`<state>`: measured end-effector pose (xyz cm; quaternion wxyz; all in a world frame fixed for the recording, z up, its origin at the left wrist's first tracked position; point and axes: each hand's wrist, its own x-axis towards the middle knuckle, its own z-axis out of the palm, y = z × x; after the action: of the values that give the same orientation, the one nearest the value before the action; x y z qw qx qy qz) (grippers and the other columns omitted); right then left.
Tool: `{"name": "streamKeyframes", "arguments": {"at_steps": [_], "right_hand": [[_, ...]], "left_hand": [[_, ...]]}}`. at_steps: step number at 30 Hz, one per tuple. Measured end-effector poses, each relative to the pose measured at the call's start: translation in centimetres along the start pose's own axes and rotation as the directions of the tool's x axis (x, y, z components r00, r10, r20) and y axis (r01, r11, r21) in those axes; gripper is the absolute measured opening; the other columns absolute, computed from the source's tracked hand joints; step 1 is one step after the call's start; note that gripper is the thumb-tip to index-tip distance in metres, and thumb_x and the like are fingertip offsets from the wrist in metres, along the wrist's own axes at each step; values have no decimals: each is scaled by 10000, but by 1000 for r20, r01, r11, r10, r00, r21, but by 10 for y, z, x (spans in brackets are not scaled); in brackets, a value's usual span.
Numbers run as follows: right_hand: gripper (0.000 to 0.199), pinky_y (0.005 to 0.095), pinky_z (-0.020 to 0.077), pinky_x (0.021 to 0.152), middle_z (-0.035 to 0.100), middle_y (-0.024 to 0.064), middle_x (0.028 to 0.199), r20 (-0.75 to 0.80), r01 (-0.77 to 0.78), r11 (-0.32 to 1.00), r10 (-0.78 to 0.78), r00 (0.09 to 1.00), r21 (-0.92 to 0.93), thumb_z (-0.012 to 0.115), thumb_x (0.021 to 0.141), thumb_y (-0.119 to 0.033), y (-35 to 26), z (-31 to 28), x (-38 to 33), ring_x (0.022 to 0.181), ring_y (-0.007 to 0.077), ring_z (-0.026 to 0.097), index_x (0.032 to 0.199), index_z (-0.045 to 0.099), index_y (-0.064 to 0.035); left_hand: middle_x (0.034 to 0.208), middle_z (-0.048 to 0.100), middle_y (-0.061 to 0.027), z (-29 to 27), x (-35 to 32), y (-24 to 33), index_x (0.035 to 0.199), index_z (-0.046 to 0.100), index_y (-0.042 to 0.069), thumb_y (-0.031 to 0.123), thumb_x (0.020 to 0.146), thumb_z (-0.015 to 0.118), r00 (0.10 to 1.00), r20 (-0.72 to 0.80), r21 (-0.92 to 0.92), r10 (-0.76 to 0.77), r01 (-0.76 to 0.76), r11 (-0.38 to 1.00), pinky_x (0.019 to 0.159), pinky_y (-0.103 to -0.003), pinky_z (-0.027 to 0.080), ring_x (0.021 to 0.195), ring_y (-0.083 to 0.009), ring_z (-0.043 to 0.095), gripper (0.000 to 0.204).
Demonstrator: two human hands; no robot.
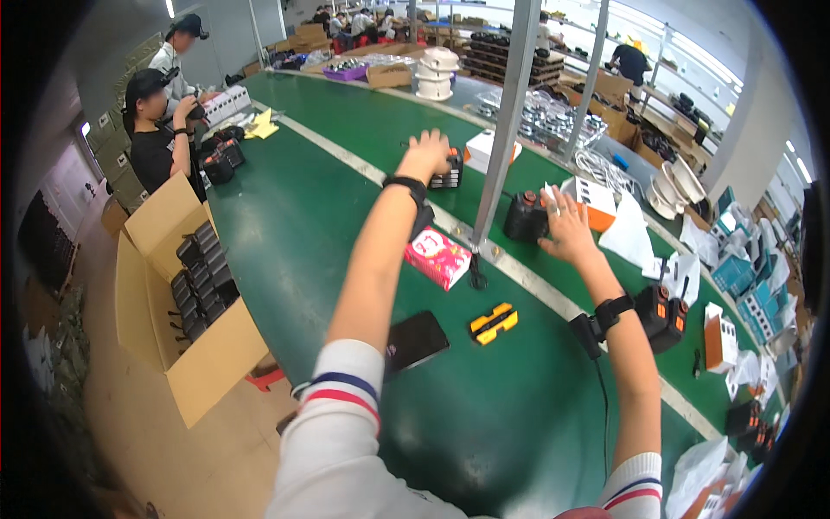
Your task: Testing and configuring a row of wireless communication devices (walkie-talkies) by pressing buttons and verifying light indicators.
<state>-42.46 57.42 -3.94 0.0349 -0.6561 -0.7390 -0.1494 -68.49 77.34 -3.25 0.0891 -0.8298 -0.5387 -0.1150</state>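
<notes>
My left hand (426, 154) reaches far over the bench, its fingers bent over the side of a black device (447, 170) with pale bars and orange trim. The hand partly hides that device. Further right, my right hand (568, 229) has its fingers apart beside another black device (524, 218) with orange knobs on top. A small white piece (548, 194) shows at its fingertips; whether it is held is unclear. Just beyond that hand stands a white and orange box (590, 201). Black bands circle both my wrists.
A metal post (510, 112) rises between my hands. On the green bench (320, 208) lie a pink packet (439, 257), a yellow-black part (494, 323) and a black phone-like slab (417, 341). An open carton (216, 381) holds black devices at left. Two people work beyond it.
</notes>
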Motion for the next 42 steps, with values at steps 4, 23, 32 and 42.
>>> {"name": "streamKeyframes", "arguments": {"at_steps": [4, 23, 32, 42], "right_hand": [[955, 577, 237, 1078, 379, 81, 1404, 7, -81, 994, 80, 997, 68, 782, 681, -316, -5, 17, 9, 1284, 351, 399, 1444, 234, -140], [669, 424, 497, 775, 391, 204, 1052, -117, -109, 894, 176, 977, 435, 801, 641, -196, -40, -88, -248, 910, 377, 518, 1111, 376, 18], [599, 415, 490, 753, 409, 209, 1028, -94, -237, 846, 318, 943, 478, 769, 668, -125, -95, -116, -353, 922, 376, 474, 1062, 369, 84], [688, 385, 452, 847, 431, 172, 1072, 249, -381, 528, 304, 919, 759, 742, 714, -83, -117, -167, -413, 1056, 321, 460, 1279, 356, -13]], "left_hand": [[1338, 434, -172, 19, -2, 6, 1285, 460, 79, 391, 665, 784, 986, 162, -216, -23, 59, 975, 1026, -563, 319, 1278, -368, 367, 766], [1094, 499, -132, -144, -215, 50, 1206, 466, 71, -3, 590, 762, 504, 111, -288, 856, -808, 513, 888, -414, 423, 1050, -343, 498, 688], [1258, 468, -120, -130, -323, 176, 1253, 499, 98, 43, 662, 725, 61, -207, -634, 977, -768, -87, 1020, -446, 355, 1197, -318, 446, 635], [1453, 231, -169, -105, -369, 180, 1396, 360, 121, -14, 685, 643, 449, -194, -879, 872, -475, 49, 1107, -499, 222, 1366, -370, 221, 777]]}}
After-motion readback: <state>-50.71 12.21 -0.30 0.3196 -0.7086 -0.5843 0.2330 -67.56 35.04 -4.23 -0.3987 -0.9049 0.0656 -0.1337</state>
